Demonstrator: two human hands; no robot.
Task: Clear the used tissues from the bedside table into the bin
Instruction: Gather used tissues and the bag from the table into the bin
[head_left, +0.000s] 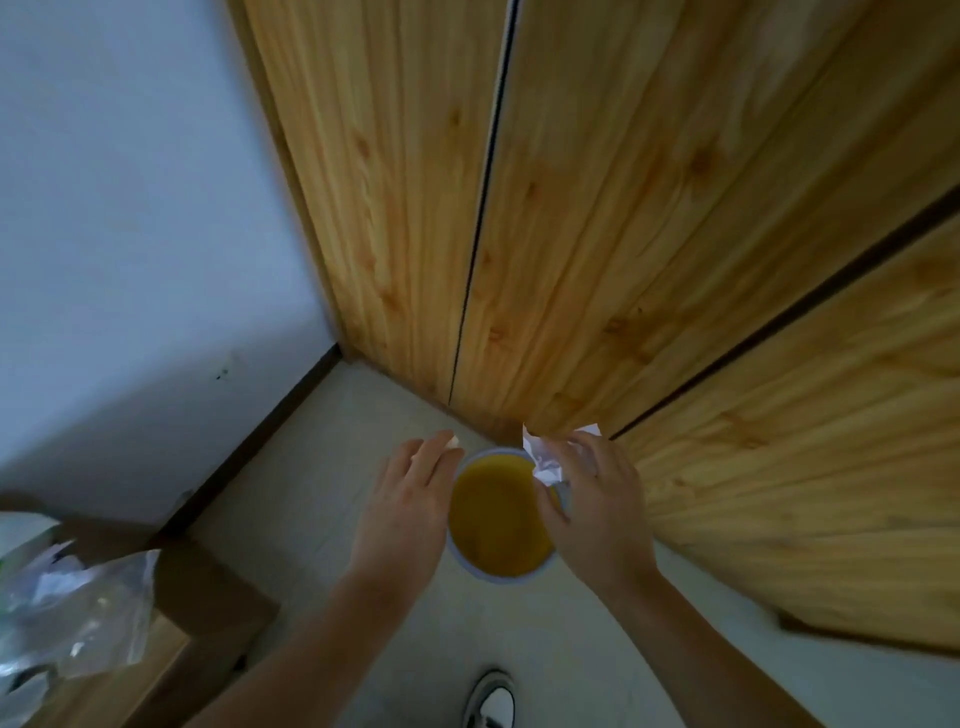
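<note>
A small round bin (500, 576) with a pale rim and yellow inside stands on the floor against the wooden wardrobe. My right hand (597, 509) hovers over its right rim, gripping a crumpled white tissue (545, 460) that hangs above the opening. My left hand (405, 514) is held flat beside the bin's left rim, fingers together and stretched out; a tiny white scrap (454, 441) shows at its fingertips. The bedside table (171, 623) lies at the lower left.
A tall wooden wardrobe (623, 234) fills the right and top. A white wall (130, 234) with a dark skirting runs on the left. Crinkled clear plastic (78, 613) lies on the bedside table. My shoe (491, 701) rests on the pale floor below the bin.
</note>
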